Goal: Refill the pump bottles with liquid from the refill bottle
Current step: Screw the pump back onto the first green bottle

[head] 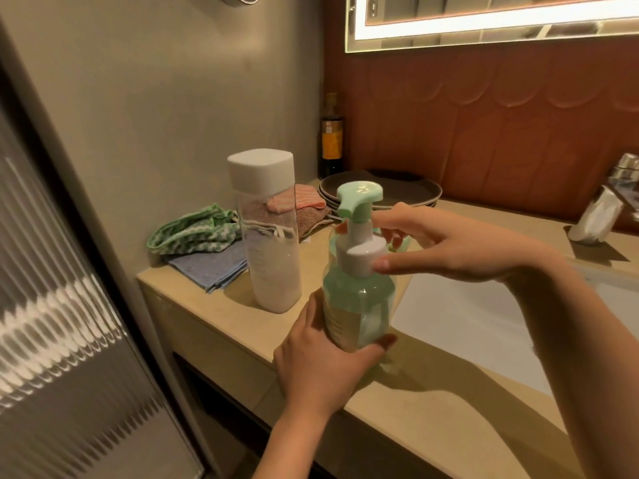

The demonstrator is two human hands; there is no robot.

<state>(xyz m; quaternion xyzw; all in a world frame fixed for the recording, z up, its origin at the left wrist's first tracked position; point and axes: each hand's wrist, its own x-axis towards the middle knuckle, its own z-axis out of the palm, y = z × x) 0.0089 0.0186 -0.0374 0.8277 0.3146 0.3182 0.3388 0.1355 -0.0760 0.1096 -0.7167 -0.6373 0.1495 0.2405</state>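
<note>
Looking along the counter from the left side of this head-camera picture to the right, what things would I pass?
Green patterned cloth → tall clear bottle with white cap → green pump bottle, held in both hands → white sink basin → metal tap. The plates and dark bottle behind overlap the pump bottle, so they are left out.

Pump bottle point(359, 299): glossy green plastic. Refill bottle point(269, 257): clear plastic w/ matt white cap. Countertop point(432, 409): smooth, matt.

Warm light is cast from the mirror strip point(484, 27) at upper right; soft shadows are thrown on the counter point(432, 409); edges are bowed.
</note>
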